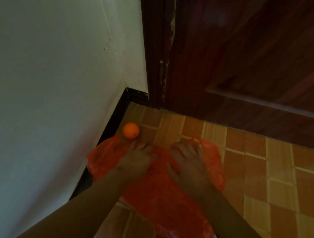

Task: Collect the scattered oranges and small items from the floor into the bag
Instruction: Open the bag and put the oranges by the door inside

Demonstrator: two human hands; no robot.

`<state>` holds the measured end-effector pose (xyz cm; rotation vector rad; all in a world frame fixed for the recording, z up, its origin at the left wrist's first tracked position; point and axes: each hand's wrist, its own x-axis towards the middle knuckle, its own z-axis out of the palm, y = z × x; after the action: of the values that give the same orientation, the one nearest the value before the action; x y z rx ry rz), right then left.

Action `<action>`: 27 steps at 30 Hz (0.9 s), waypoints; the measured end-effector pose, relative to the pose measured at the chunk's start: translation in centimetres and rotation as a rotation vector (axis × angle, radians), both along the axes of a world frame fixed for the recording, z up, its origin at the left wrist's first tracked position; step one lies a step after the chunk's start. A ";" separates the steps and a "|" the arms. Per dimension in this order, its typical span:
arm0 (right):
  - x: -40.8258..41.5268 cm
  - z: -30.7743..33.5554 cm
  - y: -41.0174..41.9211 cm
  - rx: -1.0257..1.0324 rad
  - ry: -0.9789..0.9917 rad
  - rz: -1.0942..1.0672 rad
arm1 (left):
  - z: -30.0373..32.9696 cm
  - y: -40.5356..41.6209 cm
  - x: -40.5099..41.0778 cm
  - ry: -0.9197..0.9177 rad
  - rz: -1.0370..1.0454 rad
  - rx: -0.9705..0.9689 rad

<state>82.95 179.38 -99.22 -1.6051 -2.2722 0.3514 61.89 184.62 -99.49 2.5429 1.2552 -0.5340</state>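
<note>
While both my hands press spread fingers on the red plastic bag (pixel 156 195), the orange (pixel 130 130) sits just beyond my left hand (pixel 137 159), nearer than my right hand (pixel 188 162).

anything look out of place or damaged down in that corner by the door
One orange lies loose on the floor against the dark skirting, just beyond the red bag that both hands rest on. The door frame edge looks chipped and ragged along its length. Nothing spilled shows.
</note>
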 end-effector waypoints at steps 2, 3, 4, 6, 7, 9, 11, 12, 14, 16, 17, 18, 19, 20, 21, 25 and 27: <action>-0.5 0.2 -1.1 -0.084 -0.011 0.096 | -0.5 0.0 0.1 0.007 0.024 -0.038; -0.6 0.0 -1.7 -0.127 -0.026 0.140 | -0.7 0.1 0.0 -0.028 0.044 -0.043; -0.6 -0.4 -2.3 -0.156 -0.063 0.180 | -0.6 0.3 -0.1 -0.075 0.063 -0.042; -0.4 -1.2 -3.3 -0.221 -0.172 0.256 | -0.1 0.6 -0.1 -0.141 0.090 -0.031; -0.3 -1.5 -3.7 -0.287 -0.199 0.288 | 0.1 0.7 0.0 -0.146 0.100 -0.021; -0.2 -1.9 -4.1 -0.409 -0.199 0.335 | 0.5 0.8 0.1 -0.167 0.143 0.009; -0.1 -2.2 -4.6 -0.396 -0.173 0.344 | 0.6 1.1 0.1 -0.249 0.251 0.074; 0.1 -2.3 -4.9 -0.381 -0.170 0.353 | 0.7 1.5 0.0 -0.302 0.322 0.101; 0.3 -2.5 -5.4 -0.354 -0.234 0.389 | 0.8 2.3 -0.4 -0.377 0.446 0.145; 0.3 -3.0 -5.8 -0.374 -0.320 0.409 | 1.2 3.2 -0.9 -0.440 0.526 0.197; 0.3 -3.3 -6.0 -0.451 -0.339 0.435 | 1.4 3.6 -1.2 -0.479 0.564 0.226; 0.5 -3.7 -6.3 -0.483 -0.338 0.463 | 1.7 3.9 -1.5 -0.510 0.603 0.249; 0.7 -4.1 -6.5 -0.497 -0.335 0.480 | 1.8 4.1 -2.0 -0.536 0.647 0.258; 1.0 -4.6 -7.0 -0.497 -0.350 0.476 | 1.9 4.2 -2.6 -0.555 0.691 0.260; 1.4 -5.0 -7.4 -0.536 -0.368 0.466 | 1.8 4.3 -3.3 -0.561 0.735 0.261; 2.6 -5.1 -8.2 -0.534 -0.321 0.383 | 0.2 4.0 -5.0 -0.519 0.769 0.205; 2.4 -4.4 -8.1 -0.476 -0.324 0.362 | -0.6 3.7 -4.7 -0.497 0.683 0.124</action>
<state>85.35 171.29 -103.60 -1.5325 -2.9039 0.8301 57.18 188.35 -100.05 1.9403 1.8243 0.3075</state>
